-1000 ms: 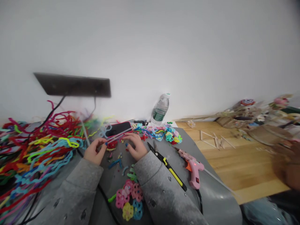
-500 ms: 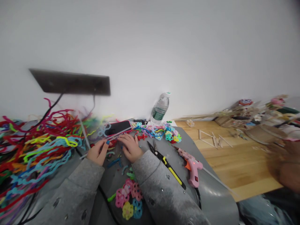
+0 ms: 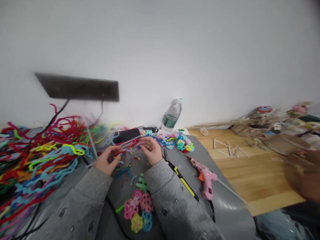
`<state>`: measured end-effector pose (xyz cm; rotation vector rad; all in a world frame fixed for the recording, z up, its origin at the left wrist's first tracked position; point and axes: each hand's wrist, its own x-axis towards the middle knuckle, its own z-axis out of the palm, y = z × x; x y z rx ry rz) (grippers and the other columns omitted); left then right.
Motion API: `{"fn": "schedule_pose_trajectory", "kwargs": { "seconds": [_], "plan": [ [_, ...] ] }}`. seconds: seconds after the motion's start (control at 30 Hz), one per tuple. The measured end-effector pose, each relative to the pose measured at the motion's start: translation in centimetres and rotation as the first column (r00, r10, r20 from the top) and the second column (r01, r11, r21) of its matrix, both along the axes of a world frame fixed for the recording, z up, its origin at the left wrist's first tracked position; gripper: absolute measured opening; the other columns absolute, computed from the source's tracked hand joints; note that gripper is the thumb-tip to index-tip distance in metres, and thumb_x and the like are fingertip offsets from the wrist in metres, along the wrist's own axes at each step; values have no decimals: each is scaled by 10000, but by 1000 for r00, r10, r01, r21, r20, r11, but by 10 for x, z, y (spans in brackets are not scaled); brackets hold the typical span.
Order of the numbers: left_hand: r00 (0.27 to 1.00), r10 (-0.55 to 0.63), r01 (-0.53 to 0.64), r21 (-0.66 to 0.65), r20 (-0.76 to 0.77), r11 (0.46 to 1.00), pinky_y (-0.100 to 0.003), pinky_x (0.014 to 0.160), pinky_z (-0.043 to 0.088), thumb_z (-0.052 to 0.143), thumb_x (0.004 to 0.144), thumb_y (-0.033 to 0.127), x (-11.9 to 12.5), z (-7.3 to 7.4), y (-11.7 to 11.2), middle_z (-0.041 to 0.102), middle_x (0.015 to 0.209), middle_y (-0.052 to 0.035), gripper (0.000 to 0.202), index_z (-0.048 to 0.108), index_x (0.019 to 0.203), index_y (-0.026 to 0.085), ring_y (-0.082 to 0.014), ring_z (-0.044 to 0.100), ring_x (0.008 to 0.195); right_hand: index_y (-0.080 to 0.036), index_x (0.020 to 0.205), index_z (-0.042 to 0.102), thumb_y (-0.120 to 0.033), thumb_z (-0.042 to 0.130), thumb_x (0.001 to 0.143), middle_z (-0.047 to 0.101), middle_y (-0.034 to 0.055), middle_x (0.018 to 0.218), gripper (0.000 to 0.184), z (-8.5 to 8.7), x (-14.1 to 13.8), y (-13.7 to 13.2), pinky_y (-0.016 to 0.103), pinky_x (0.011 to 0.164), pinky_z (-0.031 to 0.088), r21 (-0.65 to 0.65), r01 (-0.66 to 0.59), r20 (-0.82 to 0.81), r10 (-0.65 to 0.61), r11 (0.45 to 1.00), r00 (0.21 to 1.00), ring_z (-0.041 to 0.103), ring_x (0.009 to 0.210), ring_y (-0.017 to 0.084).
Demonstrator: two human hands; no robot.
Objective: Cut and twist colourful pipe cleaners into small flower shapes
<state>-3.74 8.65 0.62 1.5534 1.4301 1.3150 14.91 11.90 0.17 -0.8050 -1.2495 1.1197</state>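
Note:
My left hand (image 3: 109,160) pinches one end of a pale purple pipe cleaner (image 3: 130,150) between thumb and fingertips. The other end is pinched in my right hand (image 3: 152,152), so the short piece spans the gap between them above the grey mat (image 3: 230,213). Behind it lie a red pipe cleaner piece (image 3: 132,144) and a dark phone (image 3: 127,136). Small coloured scraps, among them a blue piece (image 3: 123,172), are scattered below my fingers. Nearer to me are pipe-cleaner flowers: pink (image 3: 131,209), yellow (image 3: 136,223) and blue (image 3: 147,220).
Loose pipe cleaners (image 3: 45,160) pile up on the left. Yellow-black pliers (image 3: 183,181) and a pink glue gun (image 3: 206,178) lie to my right. A water bottle (image 3: 172,115) stands against the wall. Another person's blurred hand (image 3: 306,180) is at the far right, over the wooden table (image 3: 240,176).
My hands have lifted slightly from the mat and moved apart. The pale purple pipe cleaner now shows between them. The other person's hand stays blurred at the right.

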Motion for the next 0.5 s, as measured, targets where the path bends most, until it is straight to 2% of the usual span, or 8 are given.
{"fn": "schedule_pose_trajectory", "kwargs": {
  "seconds": [0.1,0.33,0.5],
  "plan": [
    [988,-74,82,-56,136,995,-250,523,471,663,669,387,5,4,-2,711,806,-79,356,638,943,161,-194,625,707,-191,895,558,-315,708,689,667,42,786,284,0,-1,-1,323,732,526,-11,-49,-20,49,999,999,663,765,172],
    [962,-112,136,-80,250,988,-215,486,455,700,661,397,6,8,-4,643,625,-16,263,676,786,167,-126,572,547,-177,776,579,-406,732,662,672,44,725,298,0,-3,-3,323,685,534,-33,-110,-17,110,993,994,667,702,178],
    [937,-117,142,-52,328,988,-180,432,416,724,653,380,8,9,-4,668,702,-28,244,643,727,160,-111,569,553,-175,820,586,-407,733,673,678,29,678,311,4,-2,-3,312,694,526,-51,-158,-65,154,986,986,661,671,164]
  ]
}}
